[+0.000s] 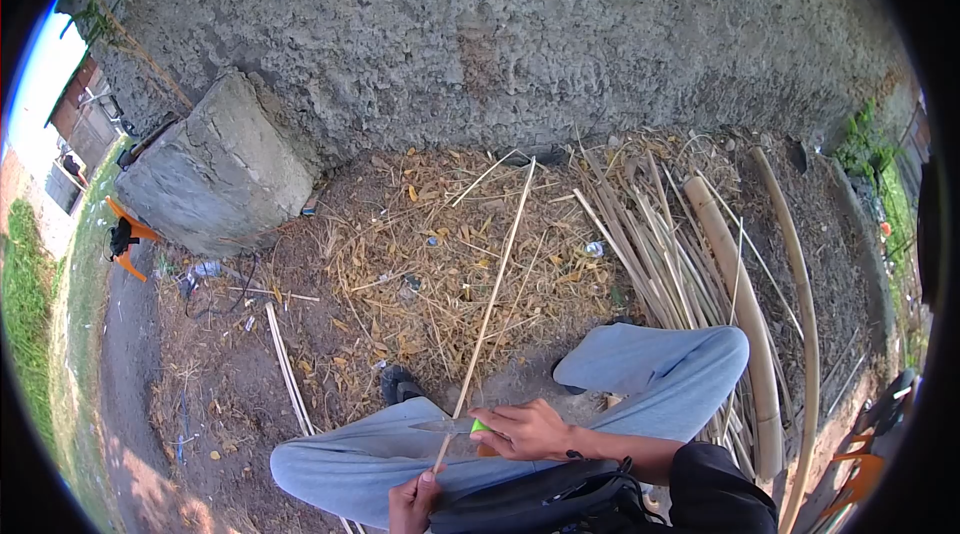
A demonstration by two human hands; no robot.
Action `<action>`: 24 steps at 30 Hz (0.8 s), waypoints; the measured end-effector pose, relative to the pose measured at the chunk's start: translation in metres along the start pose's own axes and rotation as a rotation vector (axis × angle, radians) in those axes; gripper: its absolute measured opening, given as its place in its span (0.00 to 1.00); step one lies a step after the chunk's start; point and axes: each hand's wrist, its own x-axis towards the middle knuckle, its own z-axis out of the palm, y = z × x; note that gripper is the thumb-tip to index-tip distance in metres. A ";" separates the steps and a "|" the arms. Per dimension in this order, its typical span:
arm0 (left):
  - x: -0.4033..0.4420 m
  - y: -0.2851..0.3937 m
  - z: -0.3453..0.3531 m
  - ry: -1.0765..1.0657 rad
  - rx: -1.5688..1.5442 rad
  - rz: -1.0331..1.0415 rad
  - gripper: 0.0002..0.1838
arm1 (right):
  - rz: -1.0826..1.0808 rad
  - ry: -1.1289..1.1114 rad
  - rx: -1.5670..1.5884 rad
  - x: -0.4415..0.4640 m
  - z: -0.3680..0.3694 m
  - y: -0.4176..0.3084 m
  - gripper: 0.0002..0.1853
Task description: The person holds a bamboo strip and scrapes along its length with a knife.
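Note:
A long thin bamboo strip (497, 279) slants up and away from my lap toward the wall. Its near end is pinched in my left hand (412, 502), low in the view. My right hand (528, 431) is closed around the green handle (479, 428) of a knife. The knife's blade (441, 426) points left and lies across the strip, just above my left hand; whether its edge touches the strip I cannot tell. Both hands are over my legs in grey trousers (660, 364).
Many split bamboo strips (645, 244) lie in a pile to the right, beside a thick bamboo pole (738, 324) and a curved pole (800, 334). A few strips (287, 364) lie at left. A concrete block (215, 169) stands by the rough wall (480, 34). Dry leaves cover the ground.

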 end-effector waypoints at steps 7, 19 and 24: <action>0.004 -0.002 0.002 -0.002 -0.007 -0.001 0.24 | -0.036 0.051 -0.144 0.000 0.005 0.003 0.18; 0.001 -0.050 -0.015 -0.061 0.081 -0.101 0.26 | 0.276 0.316 -0.344 0.020 -0.027 0.053 0.14; -0.015 -0.023 -0.011 -0.025 0.329 -0.077 0.24 | 0.417 0.425 -0.394 0.028 -0.054 0.095 0.13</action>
